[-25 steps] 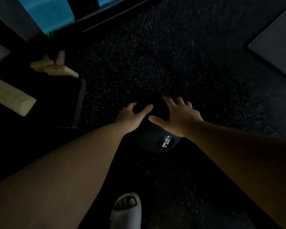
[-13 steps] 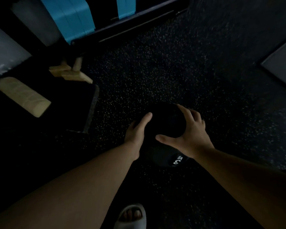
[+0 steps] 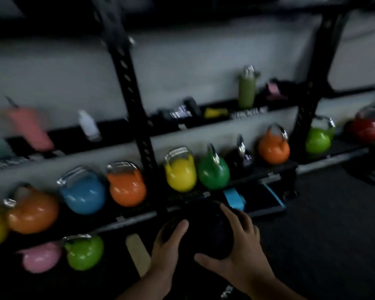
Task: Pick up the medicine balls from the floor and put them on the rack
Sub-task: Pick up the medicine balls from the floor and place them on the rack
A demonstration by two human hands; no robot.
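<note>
At lower centre your left hand and right hand clasp the black medicine ball before the rack of kettlebells.

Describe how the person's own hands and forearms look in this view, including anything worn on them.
Both the left hand and right hand are bare: no gloves show. The forearms entering from the bottom edge are uncovered too, with no sleeve or cuff in view. No watch, band or ring is visible on either wrist or on the fingers, though the frame is dim and motion-blurred, so small details could be missed.
</note>
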